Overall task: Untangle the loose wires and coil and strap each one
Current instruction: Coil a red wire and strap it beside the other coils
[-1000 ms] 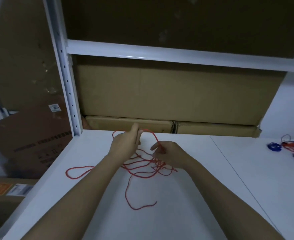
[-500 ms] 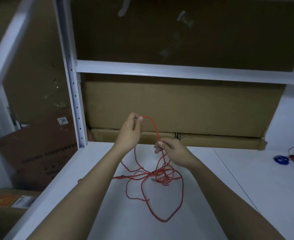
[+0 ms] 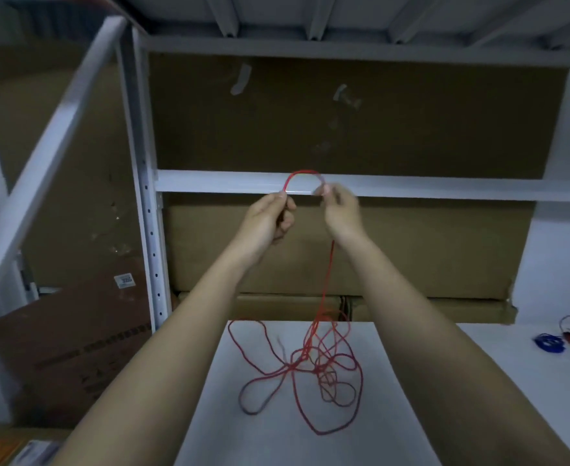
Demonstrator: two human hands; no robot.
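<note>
A thin red wire (image 3: 325, 368) hangs in a loose tangle down onto the white shelf top (image 3: 263, 442). Both my hands are raised high in front of the shelf beam. My left hand (image 3: 270, 220) pinches the wire between thumb and fingers. My right hand (image 3: 340, 211) pinches it a short way along, and a small red arch of wire bridges the two hands. From my right hand a strand drops straight down into the tangle. Several loops spread over the shelf top below.
A white steel rack with an upright post (image 3: 149, 230) and a cross beam (image 3: 445, 191) frames stacked cardboard boxes (image 3: 394, 250). Small blue and red wire bundles (image 3: 566, 341) lie at the far right of the shelf top. More cardboard (image 3: 75, 338) leans at the left.
Both hands have risen well above the shelf top with the wire, drawing the tangle up and toward the middle. The hands have come closer together, and the view has tilted upward.
</note>
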